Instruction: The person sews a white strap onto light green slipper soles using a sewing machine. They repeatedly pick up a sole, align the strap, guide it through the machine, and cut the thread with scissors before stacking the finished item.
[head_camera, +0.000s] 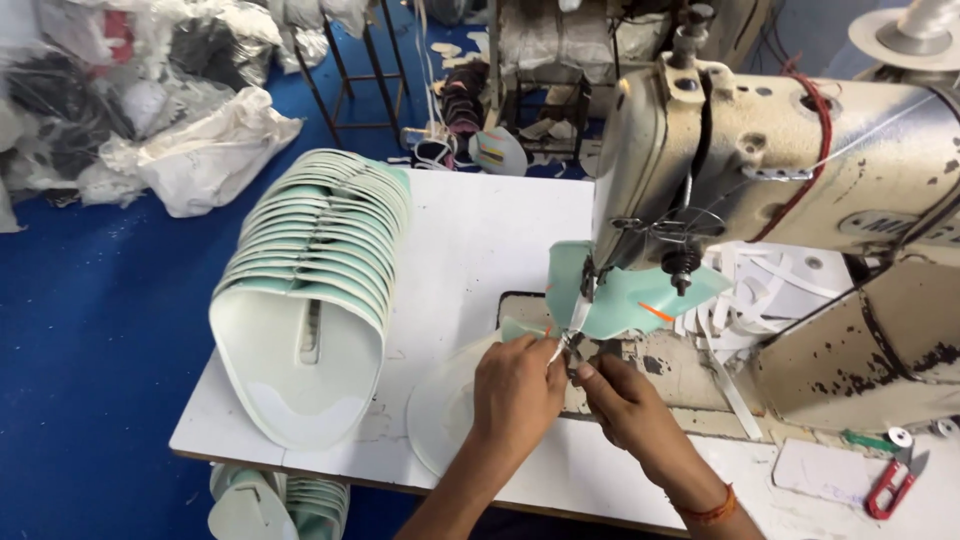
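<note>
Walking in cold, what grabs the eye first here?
The worn cream sewing machine fills the right side, a mint-green piece under its needle. Both hands, left hand and right hand, pinch a white strip there. On the white table, left, stands a stack of white-and-mint curved pieces.

- The fingertips of the left hand (518, 385) and right hand (622, 400) crowd together under the needle, so what they pinch is too small to tell.
- The sewing machine (800, 180) runs off the frame at 3 o'clock.
- The left hand covers part of the pale round piece (440, 410).
- The second stack of pieces (280, 505), below the worktop (480, 240) at 7 o'clock, is cut off.
- The bags (200, 150) at 10 o'clock are blurred.
</note>
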